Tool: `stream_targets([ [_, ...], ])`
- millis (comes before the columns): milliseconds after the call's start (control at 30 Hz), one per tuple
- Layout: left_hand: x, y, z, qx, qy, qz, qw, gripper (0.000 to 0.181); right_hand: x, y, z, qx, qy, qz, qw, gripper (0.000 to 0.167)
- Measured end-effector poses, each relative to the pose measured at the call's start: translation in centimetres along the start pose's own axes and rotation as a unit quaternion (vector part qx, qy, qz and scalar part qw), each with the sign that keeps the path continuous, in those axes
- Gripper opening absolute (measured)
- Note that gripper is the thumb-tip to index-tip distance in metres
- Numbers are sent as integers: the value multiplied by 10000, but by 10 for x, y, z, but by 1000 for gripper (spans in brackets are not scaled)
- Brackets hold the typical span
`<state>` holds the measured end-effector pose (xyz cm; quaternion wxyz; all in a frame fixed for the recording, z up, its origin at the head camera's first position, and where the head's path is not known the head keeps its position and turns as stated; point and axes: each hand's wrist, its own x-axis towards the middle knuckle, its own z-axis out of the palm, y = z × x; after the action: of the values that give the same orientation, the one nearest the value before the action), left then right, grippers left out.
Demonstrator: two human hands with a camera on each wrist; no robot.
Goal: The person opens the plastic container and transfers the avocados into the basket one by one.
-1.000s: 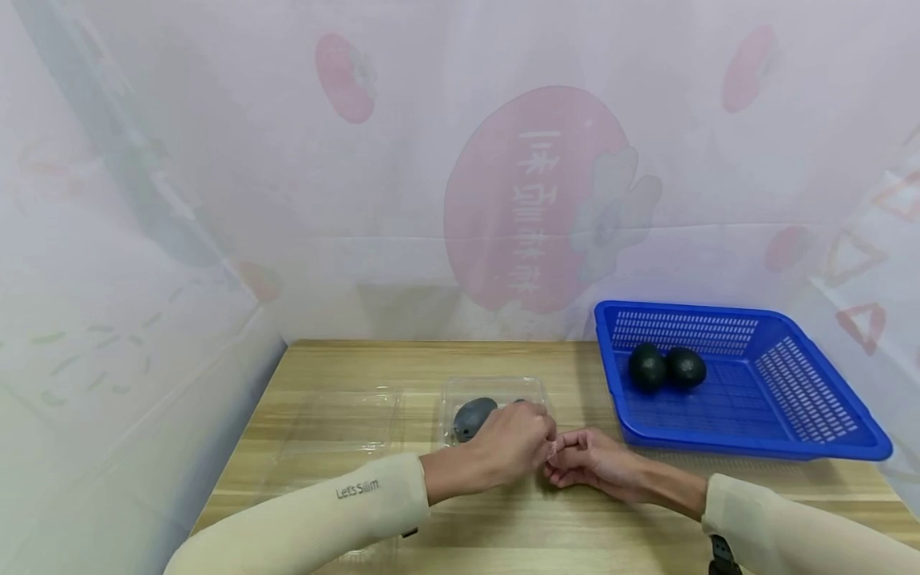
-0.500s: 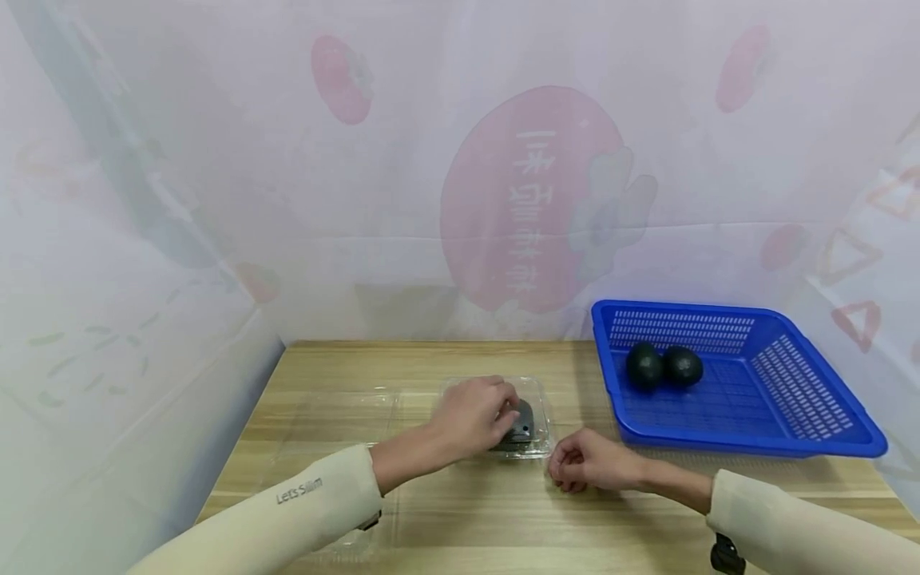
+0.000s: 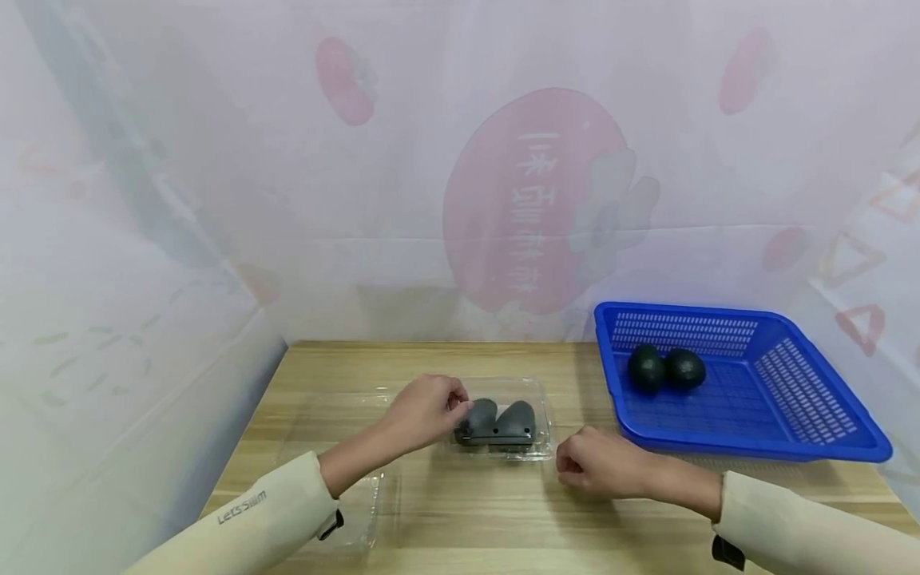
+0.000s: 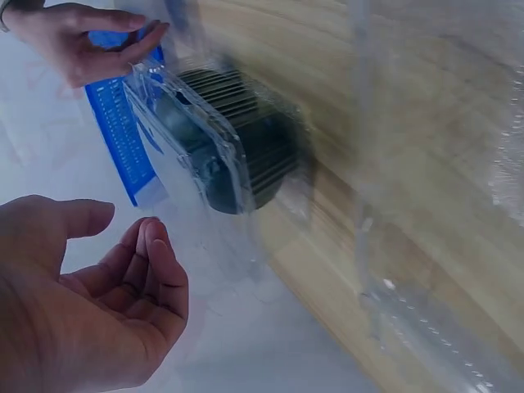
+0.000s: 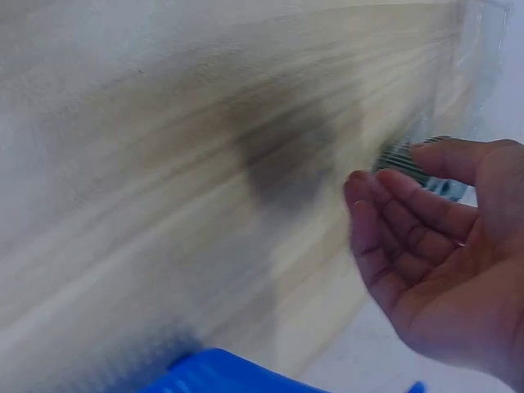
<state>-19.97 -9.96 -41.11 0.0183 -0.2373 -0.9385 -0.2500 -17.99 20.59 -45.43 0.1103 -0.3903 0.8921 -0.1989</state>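
A clear plastic box stands on the table with its lid down over dark green, avocado-like fruits; the left wrist view shows the same box from its ribbed side. My left hand hovers over the box's left end, fingers loosely bent and holding nothing; in the left wrist view this hand has a gap between thumb and fingertips. Just right of the box's front corner is my right hand, and in the right wrist view the hand is empty, with loosely curled fingers.
At the right, a blue basket contains two dark green fruits. More clear plastic containers lie on the left part of the wooden table. A printed white cloth stands behind the table.
My left hand has gone left, from the box's right front corner across its top to the left end, uncovering the fruits. My right hand has drawn slightly right, away from the corner.
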Motion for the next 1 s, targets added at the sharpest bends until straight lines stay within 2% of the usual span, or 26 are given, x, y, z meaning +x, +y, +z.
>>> stream_targets([
  [100, -7, -8, -2, -66, 6, -204, 9998, 11, -1, -5, -6, -575, 129, -41, 9983, 26],
  [267, -17, -21, -8, -186, -46, -417, 9989, 11, -1, -15, -19, -1154, 394, -101, 9925, 21],
  [467, -26, -31, -12, -538, -459, -551, 9960, 12, 7, -29, -31, -1421, 750, -451, 9860, 11],
  [567, -30, -34, -11, -717, -681, -616, 9932, 11, 13, -35, -34, -1500, 801, -626, 9834, 5],
  [767, -36, -38, -7, -1377, -1099, -1054, 9787, 13, 28, -45, -35, -1802, 889, -914, 9753, 14],
  [933, -41, -40, -1, -1811, -1218, -1247, 9679, 15, 43, -50, -34, -1859, 1012, -1214, 9698, 19],
  [1000, -42, -41, 1, -2085, -1260, -1331, 9607, 15, 49, -52, -34, -1827, 999, -1307, 9693, 21],
])
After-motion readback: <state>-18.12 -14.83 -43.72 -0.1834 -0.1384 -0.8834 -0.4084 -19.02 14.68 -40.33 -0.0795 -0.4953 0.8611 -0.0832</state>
